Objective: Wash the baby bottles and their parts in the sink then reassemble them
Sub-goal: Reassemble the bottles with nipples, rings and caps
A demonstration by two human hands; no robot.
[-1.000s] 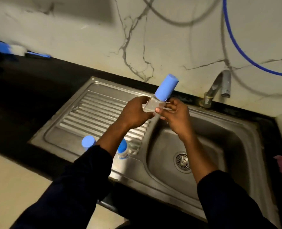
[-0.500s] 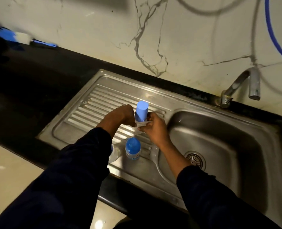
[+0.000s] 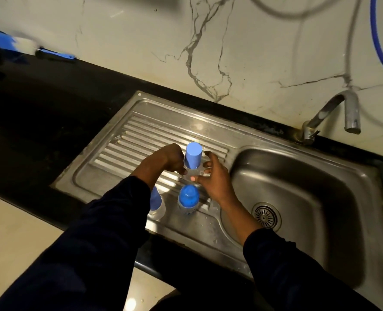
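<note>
Blue-capped bottle 1 (image 3: 192, 156) is set upright on the ribbed drainboard (image 3: 141, 140) beside the sink basin (image 3: 320, 176), between both hands. Its clear lower body is gripped by the curled left hand (image 3: 169, 160); the right hand (image 3: 215, 179) is spread and relaxed just beside the base, contact not confirmed. Nearer the counter (image 3: 40, 122) edge are stood bottle 2 (image 3: 187, 199) and bottle 3 (image 3: 157, 204), the latter partly hidden by a sleeve. Step judged: reassembled bottle being put down. Next: hands to be withdrawn without tipping it.
</note>
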